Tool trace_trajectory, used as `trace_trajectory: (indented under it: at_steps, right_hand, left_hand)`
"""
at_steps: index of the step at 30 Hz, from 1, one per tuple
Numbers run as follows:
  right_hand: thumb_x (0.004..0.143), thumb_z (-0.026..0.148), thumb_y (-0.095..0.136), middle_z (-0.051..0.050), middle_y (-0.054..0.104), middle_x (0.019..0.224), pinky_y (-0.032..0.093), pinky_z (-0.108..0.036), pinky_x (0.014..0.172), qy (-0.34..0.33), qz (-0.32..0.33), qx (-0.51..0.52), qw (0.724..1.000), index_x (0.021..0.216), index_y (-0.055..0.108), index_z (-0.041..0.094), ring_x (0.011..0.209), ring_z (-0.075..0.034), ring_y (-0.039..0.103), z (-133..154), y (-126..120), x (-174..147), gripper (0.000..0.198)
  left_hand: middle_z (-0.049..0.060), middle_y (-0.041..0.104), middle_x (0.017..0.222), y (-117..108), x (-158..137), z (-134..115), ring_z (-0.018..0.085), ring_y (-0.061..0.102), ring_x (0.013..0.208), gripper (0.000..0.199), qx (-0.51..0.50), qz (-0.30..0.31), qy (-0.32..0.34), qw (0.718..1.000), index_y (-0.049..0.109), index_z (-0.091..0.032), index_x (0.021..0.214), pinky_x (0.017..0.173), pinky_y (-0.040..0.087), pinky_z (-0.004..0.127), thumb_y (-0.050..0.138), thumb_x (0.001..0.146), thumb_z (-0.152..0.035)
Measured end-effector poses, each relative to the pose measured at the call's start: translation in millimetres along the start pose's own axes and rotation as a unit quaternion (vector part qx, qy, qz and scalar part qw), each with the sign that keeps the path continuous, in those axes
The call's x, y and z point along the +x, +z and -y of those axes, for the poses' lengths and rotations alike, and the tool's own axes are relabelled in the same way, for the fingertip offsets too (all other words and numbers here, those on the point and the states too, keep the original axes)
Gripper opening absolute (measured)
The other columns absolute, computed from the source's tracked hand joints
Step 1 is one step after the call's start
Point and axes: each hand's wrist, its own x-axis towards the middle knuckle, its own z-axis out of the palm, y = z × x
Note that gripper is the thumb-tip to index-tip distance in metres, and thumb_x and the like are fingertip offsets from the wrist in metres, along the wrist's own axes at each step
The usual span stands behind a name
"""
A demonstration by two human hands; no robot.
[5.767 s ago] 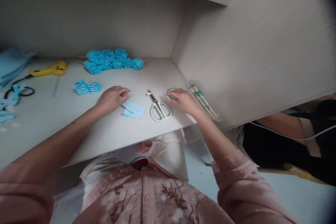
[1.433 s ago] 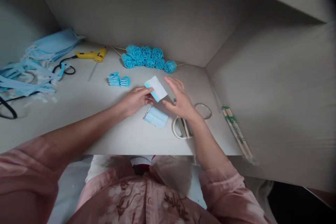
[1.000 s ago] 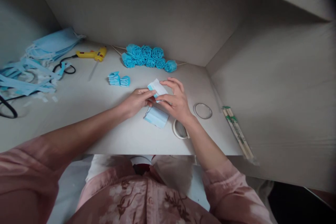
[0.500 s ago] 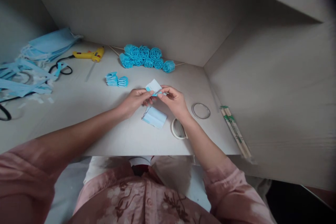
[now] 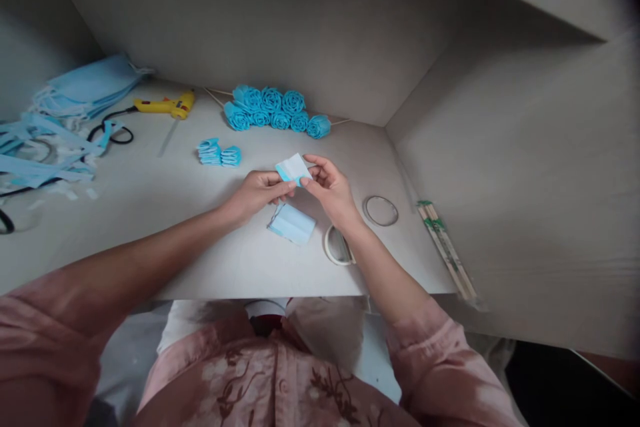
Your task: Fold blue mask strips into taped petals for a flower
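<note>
Between my two hands is a small folded piece of blue and white mask fabric [image 5: 294, 169]. My left hand [image 5: 263, 191] pinches its lower left edge, thumb on top. At its right side my right hand [image 5: 330, 187] grips it with the thumb along the lower edge and the fingers behind. Just below, a light blue rectangle of mask fabric [image 5: 292, 223] lies flat on the table. Two pleated blue fabric bundles [image 5: 219, 153] sit to the left, beyond my left hand.
Blue fabric roses [image 5: 273, 100] on sticks lie at the back. A yellow glue gun [image 5: 165, 105], a stack of masks [image 5: 93, 85] and fabric strips [image 5: 35, 160] are on the left. A tape roll [image 5: 336, 245], a thin ring [image 5: 381, 211] and packed sticks [image 5: 447, 248] lie on the right.
The fabric piece has been turned slightly in my fingers and its folded blue lower edge shows more. My right fingers have shifted and lifted a little; both hands stay in about the same place.
</note>
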Motion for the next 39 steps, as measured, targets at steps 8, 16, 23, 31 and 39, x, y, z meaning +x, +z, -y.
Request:
trace_trajectory:
  at_steps: [8,16,23,31,39]
  right_hand:
    - [0.072,0.044,0.075,-0.002,0.066,0.089,0.053,-0.032,0.076,0.033,0.045,0.036,0.998,0.119,0.055,0.024,0.079,-0.016,0.061,-0.4,2.6,-1.5,0.055]
    - [0.073,0.043,0.075,-0.001,0.067,0.087,0.053,-0.031,0.079,0.026,0.045,0.044,0.998,0.107,0.058,0.022,0.081,-0.016,0.063,2.4,3.8,-2.1,0.044]
    - [0.072,0.053,0.074,-0.003,0.068,0.097,0.05,-0.03,0.082,0.045,0.03,0.026,0.998,0.104,0.064,0.021,0.087,-0.015,0.062,7.8,0.9,-2.4,0.046]
    - [0.075,0.045,0.073,0.002,0.063,0.076,0.046,-0.026,0.067,0.007,0.008,-0.032,0.999,0.085,0.068,0.021,0.068,-0.011,0.054,2.6,-3.3,-1.9,0.027]
    - [0.081,0.02,0.062,-0.001,0.068,0.087,0.048,-0.033,0.086,-0.133,0.013,-0.182,0.974,0.083,0.067,0.022,0.086,-0.016,0.062,13.9,-3.2,-6.1,0.006]
  left_hand:
    - [0.002,0.064,0.069,-2.2,3.7,-0.1,0.012,0.051,0.062,0.027,-0.043,-0.018,0.036,0.998,0.067,-0.016,0.068,0.062,0.038,0.026,0.075,0.072,-0.042]
    - [0.003,0.066,0.072,-1.8,2.7,6.0,0.013,0.054,0.066,0.03,-0.046,0.002,0.044,0.998,0.072,-0.016,0.074,0.064,0.04,0.027,0.072,0.077,-0.046]
    - [0.004,0.063,0.06,-1.8,0.2,0.4,0.013,0.05,0.057,0.035,0.015,0.032,0.017,0.999,0.069,-0.016,0.061,0.058,0.036,0.027,0.071,0.075,-0.047]
    - [0.003,0.06,0.056,-0.3,-3.0,-3.1,0.011,0.046,0.051,0.038,0.043,0.061,0.011,0.997,0.065,-0.016,0.057,0.053,0.035,0.026,0.067,0.077,-0.048]
    - [0.001,0.057,0.052,0.1,-0.6,-0.2,0.01,0.044,0.046,0.034,0.004,0.024,-0.019,1.0,0.063,-0.017,0.056,0.05,0.03,0.027,0.067,0.075,-0.045]
